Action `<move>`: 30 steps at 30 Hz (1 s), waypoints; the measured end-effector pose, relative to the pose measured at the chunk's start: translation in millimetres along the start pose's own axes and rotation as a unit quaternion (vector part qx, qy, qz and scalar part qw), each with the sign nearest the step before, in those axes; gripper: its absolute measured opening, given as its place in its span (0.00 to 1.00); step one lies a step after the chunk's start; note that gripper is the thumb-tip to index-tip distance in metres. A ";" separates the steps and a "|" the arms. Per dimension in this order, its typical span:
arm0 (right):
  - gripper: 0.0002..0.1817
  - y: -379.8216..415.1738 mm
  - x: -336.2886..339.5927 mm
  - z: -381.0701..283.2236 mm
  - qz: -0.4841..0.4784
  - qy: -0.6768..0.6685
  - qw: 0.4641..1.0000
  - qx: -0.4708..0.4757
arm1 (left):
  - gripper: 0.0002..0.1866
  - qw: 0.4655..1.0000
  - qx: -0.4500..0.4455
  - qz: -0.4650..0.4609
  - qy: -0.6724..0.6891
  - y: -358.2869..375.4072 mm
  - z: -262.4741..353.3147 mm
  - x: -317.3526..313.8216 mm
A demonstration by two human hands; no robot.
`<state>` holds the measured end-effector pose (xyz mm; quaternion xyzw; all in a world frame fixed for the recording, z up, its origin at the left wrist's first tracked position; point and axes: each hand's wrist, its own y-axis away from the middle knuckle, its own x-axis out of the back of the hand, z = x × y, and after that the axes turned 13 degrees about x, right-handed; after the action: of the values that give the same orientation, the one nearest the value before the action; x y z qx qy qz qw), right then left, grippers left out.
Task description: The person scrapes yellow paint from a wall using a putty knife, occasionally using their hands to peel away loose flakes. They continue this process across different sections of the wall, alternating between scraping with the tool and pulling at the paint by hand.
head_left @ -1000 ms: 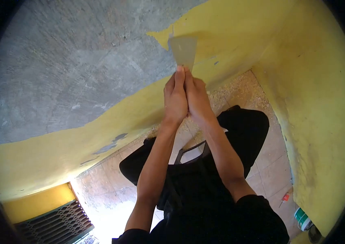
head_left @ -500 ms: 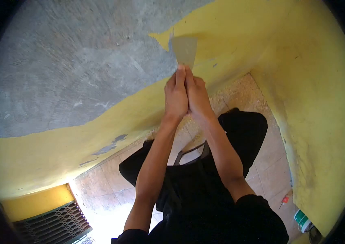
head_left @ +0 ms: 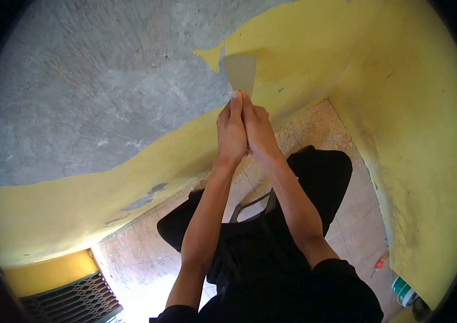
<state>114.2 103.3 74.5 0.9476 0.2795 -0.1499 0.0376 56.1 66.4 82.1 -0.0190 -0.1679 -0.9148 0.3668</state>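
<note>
Both hands are clasped together round the handle of a scraper [head_left: 241, 71], thumbs side by side along it. My left hand [head_left: 231, 134] and my right hand [head_left: 259, 129] hide the handle almost wholly. The broad, flat blade points up against the wall, over the border between yellow paint [head_left: 293, 48] and bare grey plaster [head_left: 104, 102]. A thin tongue of yellow paint [head_left: 210, 57] juts into the grey just left of the blade.
Paint flakes [head_left: 320, 126] litter the tiled floor [head_left: 355, 215] along the wall's foot. A second yellow wall [head_left: 417, 134] meets this one at right. At lower right are a green-and-white bucket [head_left: 402, 290] and a small red-handled tool [head_left: 380, 264]. A folding metal gate [head_left: 77, 299] stands lower left.
Both hands and the scraper sit slightly lower and further left in view. The wall has shifted a little in view too, and the grip is unchanged.
</note>
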 end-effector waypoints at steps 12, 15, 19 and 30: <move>0.33 -10.7 -2.1 -23.0 -0.020 -0.062 0.998 -0.004 | 0.38 1.000 -0.016 0.002 -0.021 -6.4 15.0 6.1; 0.34 -10.4 -5.4 -6.1 0.009 -0.005 0.999 0.032 | 0.39 0.999 -0.040 -0.008 0.006 -3.1 14.7 1.2; 0.33 -7.1 -2.2 -20.1 0.002 -0.017 1.000 0.021 | 0.38 1.000 -0.012 -0.023 0.003 -1.4 28.9 4.2; 0.33 -11.6 -10.4 -7.0 0.033 -0.017 0.994 0.099 | 0.35 0.999 -0.004 -0.031 0.027 0.4 25.0 -0.1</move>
<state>101.4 108.7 84.4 0.9525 0.2316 -0.1919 -0.0467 54.3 74.3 105.8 0.0088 -0.1545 -0.9266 0.3427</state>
